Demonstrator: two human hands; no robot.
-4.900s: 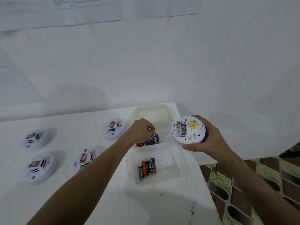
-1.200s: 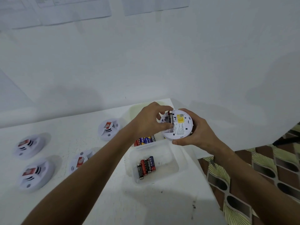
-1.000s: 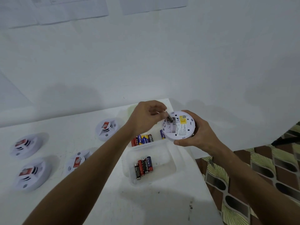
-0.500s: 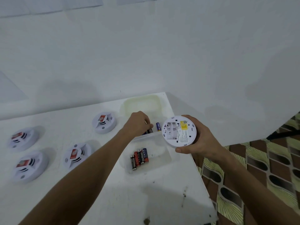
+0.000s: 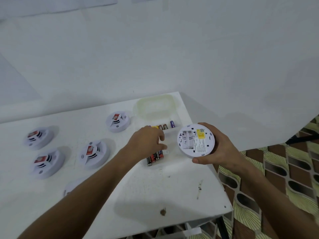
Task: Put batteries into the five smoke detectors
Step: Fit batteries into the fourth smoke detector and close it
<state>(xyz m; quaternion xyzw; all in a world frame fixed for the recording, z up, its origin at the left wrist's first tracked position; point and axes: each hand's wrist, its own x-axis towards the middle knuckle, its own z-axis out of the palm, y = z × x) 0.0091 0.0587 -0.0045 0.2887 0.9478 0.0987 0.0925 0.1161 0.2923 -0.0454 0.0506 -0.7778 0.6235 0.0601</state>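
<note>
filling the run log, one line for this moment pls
left hand: open over batteries | right hand: grips smoke detector | compartment: empty

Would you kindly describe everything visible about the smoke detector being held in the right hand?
The smoke detector is a round, white, plastic-looking disc, held clear of the table beyond its right edge, its back tilted toward the camera. The back shows an open battery compartment that looks empty, a yellow sticker, small printed text too fine to read, and small notches near the rim. The right hand grips its rim, thumb under the lower edge. The left hand does not touch it.
</note>
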